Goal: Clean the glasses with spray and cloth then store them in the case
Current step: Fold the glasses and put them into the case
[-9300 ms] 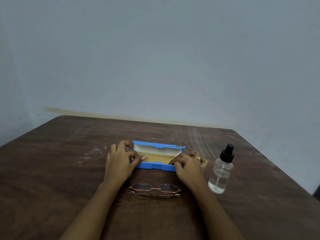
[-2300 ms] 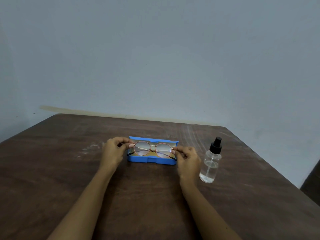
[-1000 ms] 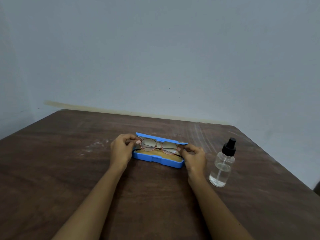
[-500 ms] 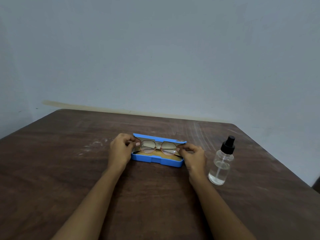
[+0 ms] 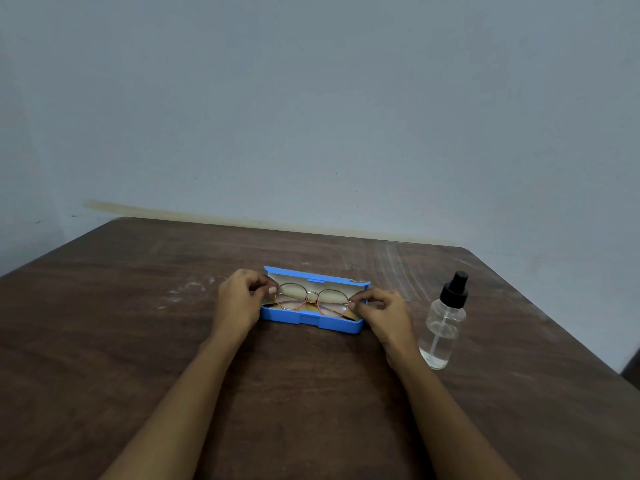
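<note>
while left hand (image 5: 239,299) and right hand (image 5: 382,311) pinch glasses (image 5: 311,301), frame sits in open case (image 5: 311,320).

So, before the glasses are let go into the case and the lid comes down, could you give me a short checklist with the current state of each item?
1. Case lid fully open: ok, it stands up behind the tray.
2. Glasses centred over the tray: ok, both lenses sit within the blue walls.
3. Left hand and right hand each pinching a frame end: ok.
4. Temples folded: cannot tell, they are mostly hidden behind the lenses.
5. Glasses resting on the yellow lining: cannot tell.
6. Spray bottle clear of the case: ok, upright to its right.
</note>
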